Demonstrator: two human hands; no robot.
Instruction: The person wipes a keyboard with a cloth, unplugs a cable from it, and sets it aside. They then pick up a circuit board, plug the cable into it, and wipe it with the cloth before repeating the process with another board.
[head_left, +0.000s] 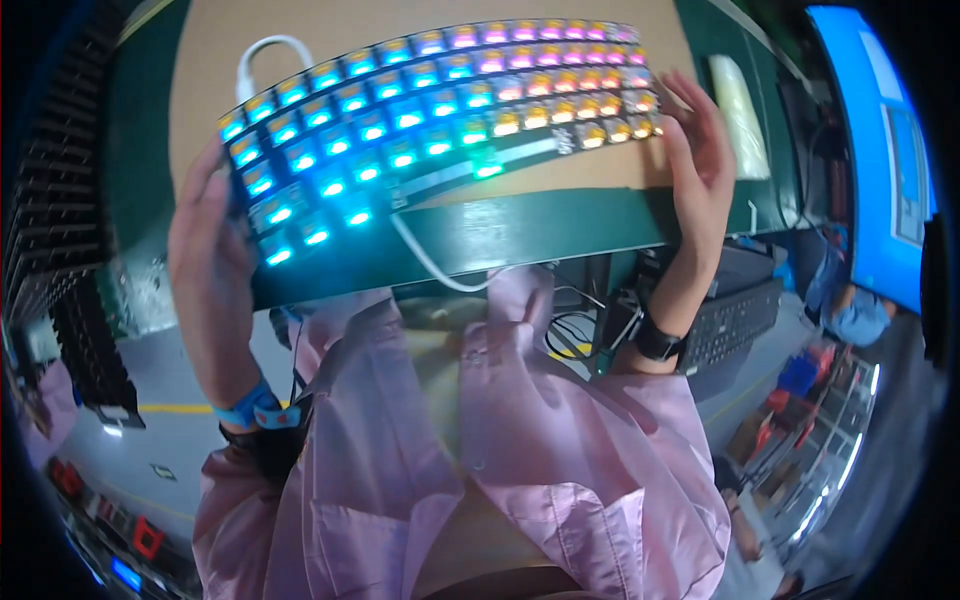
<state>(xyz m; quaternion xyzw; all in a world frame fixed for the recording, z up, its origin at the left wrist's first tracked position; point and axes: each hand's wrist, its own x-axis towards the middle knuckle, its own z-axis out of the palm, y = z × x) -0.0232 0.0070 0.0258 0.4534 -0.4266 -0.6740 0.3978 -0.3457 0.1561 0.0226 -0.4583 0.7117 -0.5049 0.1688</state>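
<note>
A keyboard without keycaps is held up at a tilt over the bench, its bare switches glowing blue, green, pink, orange and yellow. My left hand grips its left end, the fingers partly hidden behind it. At the right end, my right hand holds the edge with the thumb in front and the other fingers behind. A white cable loops at the keyboard's far left corner. Below the lower edge, a white cable hangs over the bench's front edge.
A tan board lies on the green bench. Right of it lies a pale plastic-wrapped roll, with a blue-lit screen beyond. A black computer keyboard sits lower right, near a co-worker's blue sleeve. Black racks line the left.
</note>
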